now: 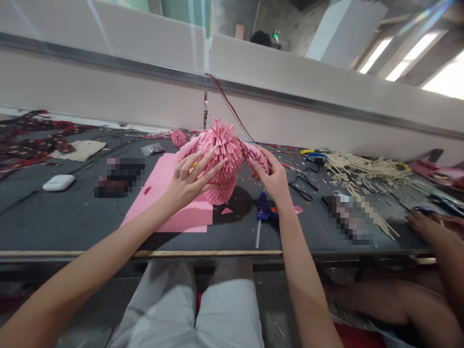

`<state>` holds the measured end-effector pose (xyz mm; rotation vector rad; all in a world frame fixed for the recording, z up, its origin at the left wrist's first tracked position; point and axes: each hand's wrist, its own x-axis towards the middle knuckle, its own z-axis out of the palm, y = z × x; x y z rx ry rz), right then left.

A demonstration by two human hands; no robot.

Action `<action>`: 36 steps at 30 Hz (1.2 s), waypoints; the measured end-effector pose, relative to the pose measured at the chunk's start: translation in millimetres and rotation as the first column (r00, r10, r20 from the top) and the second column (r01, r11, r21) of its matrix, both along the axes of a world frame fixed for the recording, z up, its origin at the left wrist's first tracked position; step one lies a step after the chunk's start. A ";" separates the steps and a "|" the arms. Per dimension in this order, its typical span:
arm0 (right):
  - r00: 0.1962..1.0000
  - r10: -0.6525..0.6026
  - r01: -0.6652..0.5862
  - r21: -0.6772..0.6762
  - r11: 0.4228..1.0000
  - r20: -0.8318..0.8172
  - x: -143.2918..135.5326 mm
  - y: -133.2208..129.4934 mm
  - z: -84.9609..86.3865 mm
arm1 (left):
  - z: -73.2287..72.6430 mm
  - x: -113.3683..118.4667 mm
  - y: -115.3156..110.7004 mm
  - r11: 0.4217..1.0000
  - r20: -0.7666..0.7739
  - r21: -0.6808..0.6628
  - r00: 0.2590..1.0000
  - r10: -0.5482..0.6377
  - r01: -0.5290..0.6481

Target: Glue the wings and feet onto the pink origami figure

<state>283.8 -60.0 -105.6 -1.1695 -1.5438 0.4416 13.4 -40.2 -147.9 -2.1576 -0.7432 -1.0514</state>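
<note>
Both hands on a pink folded-paper model (221, 159) near the middle of the desk (54, 222).

The left hand (188, 181) lies against the model's side with fingers spread wide — touching, not clasping. The right hand (273, 179) pinches the model's right wing between closed fingertips. The model stands at the far corner of a pink sheet (174, 198); a blue glue gun (264, 212) lies just beside it — toward the front edge.

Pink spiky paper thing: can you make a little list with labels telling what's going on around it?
Thing: pink spiky folded-paper model, standing on a pink paper sheet
Left hand: fingers spread against the model's side
Right hand: grip pinching the model's right-side arm
Near right hand: blue glue gun
Far left: white oval case
Right: pile of pale wooden sticks; another person's hand
Surface: dark grey table
</note>
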 end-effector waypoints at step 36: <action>0.539 -0.102 0.511 -0.228 0.829 0.836 34.6 -110.6 -61.4 | -30.7 0.8 11.8 1.000 -0.021 -0.005 0.999 -0.025 0.025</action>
